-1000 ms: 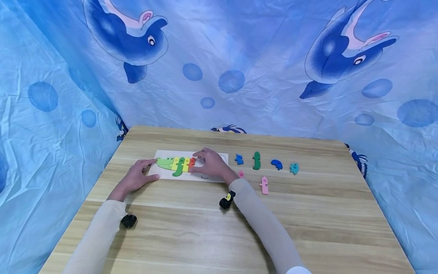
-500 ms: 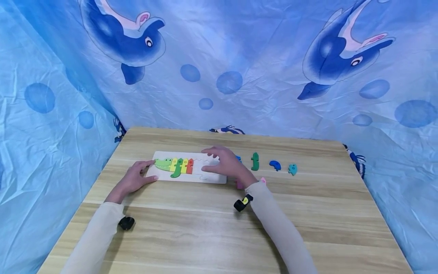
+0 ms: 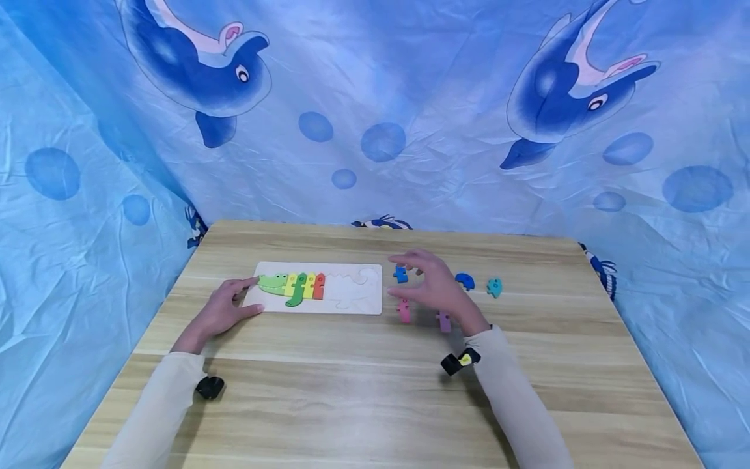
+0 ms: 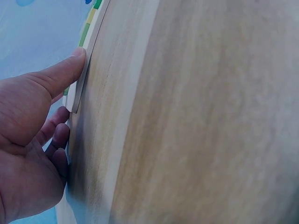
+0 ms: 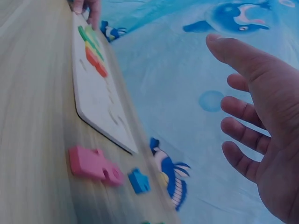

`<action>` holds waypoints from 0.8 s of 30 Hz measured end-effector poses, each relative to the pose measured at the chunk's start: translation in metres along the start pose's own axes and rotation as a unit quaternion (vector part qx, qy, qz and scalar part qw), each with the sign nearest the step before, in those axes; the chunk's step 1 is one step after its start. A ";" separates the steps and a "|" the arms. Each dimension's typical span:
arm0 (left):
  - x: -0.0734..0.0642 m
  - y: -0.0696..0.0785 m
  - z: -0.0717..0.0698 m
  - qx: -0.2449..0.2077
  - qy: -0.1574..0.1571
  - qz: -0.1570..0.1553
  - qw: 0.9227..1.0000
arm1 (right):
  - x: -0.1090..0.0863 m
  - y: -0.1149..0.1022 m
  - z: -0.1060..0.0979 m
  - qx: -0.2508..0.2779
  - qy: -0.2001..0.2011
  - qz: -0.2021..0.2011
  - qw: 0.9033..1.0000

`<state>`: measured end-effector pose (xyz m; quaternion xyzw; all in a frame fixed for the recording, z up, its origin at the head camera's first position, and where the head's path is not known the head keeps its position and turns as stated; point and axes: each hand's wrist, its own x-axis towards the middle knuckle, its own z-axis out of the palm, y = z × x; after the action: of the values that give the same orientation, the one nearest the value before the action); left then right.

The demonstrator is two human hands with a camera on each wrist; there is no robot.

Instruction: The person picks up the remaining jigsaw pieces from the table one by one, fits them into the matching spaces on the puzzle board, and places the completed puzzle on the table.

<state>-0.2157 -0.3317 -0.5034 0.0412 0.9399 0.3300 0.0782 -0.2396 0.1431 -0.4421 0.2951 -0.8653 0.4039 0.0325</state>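
Note:
A white puzzle board (image 3: 351, 290) lies on the table, with crocodile pieces fitted in its left half: a light green head (image 3: 272, 284), yellow and green body pieces and a red piece (image 3: 319, 286). Its right half shows bare outlines. At the left end my left hand (image 3: 221, 307) holds the board between thumb and fingers; the thumb (image 4: 70, 67) presses its near edge in the left wrist view. My right hand (image 3: 433, 281) hovers right of the board, fingers spread and holding nothing. Beneath and beside it lie a blue piece (image 3: 400, 274), a pink piece (image 5: 91, 163) and a purple piece (image 3: 444, 322).
Farther right are a dark blue curved piece (image 3: 465, 281) and a teal piece (image 3: 495, 287). A green piece is hidden by the right hand. The wooden table (image 3: 351, 384) backs onto a blue dolphin-print cloth (image 3: 433, 189).
My right hand has let go of the red piece, left in the board, and moved right over the loose pieces. The left hand stays at the board's left end.

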 end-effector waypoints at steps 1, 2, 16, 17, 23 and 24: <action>0.000 0.000 0.000 0.002 -0.001 0.000 1.000 | -0.004 0.001 -0.004 -0.007 0.004 0.001 1.000; 0.000 0.000 0.000 0.002 0.000 0.000 1.000 | -0.007 0.002 -0.008 -0.016 0.008 0.001 1.000; 0.002 -0.001 -0.001 0.004 0.001 0.006 1.000 | -0.057 0.038 -0.047 -0.031 0.049 0.034 0.998; 0.002 -0.001 -0.001 0.004 0.002 0.008 1.000 | -0.061 0.043 -0.047 -0.035 0.047 0.034 0.998; 0.000 -0.002 -0.001 0.002 0.001 0.014 1.000 | -0.078 0.066 -0.042 -0.040 0.012 0.052 0.998; 0.000 -0.002 0.000 0.002 0.002 0.014 1.000 | -0.080 0.068 -0.042 -0.039 0.007 0.059 0.998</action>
<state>-0.2154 -0.3332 -0.5042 0.0538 0.9399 0.3295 0.0719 -0.2175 0.2458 -0.4839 0.2398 -0.8959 0.3732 0.0259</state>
